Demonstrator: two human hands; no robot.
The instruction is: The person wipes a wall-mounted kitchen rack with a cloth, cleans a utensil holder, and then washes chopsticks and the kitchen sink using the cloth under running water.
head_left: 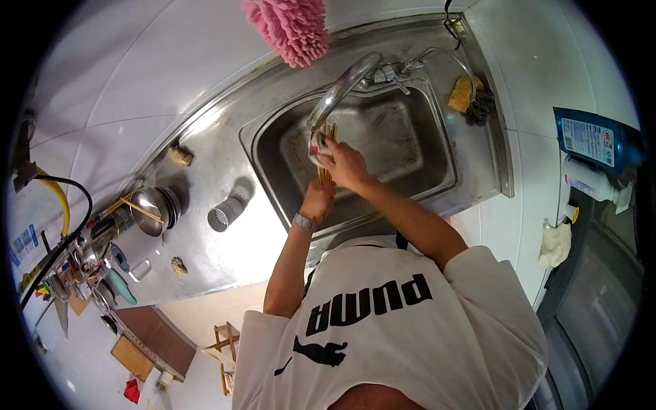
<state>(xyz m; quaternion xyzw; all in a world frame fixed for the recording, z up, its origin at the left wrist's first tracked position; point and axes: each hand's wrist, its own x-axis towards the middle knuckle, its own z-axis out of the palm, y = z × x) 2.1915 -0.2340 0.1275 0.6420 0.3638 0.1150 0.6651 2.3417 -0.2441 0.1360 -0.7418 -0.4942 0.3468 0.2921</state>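
Note:
Over the steel sink [437,164], my left hand [318,200], with a watch on its wrist, is closed around the lower end of a bundle of chopsticks [324,175]. My right hand [346,166] wraps the same bundle higher up, its fingers curled around the sticks. A whitish thing with a red patch [316,149] shows beside the right fingers; I cannot make out what it is. The curved faucet [345,85] ends just above the chopsticks' upper tips.
A perforated metal cylinder [225,214] lies on the counter left of the sink. Farther left are stacked metal bowls [152,210] and hanging utensils. A yellow sponge [461,93] and dark scourer [482,106] sit at the right corner. A pink fluffy duster [290,31] hangs above.

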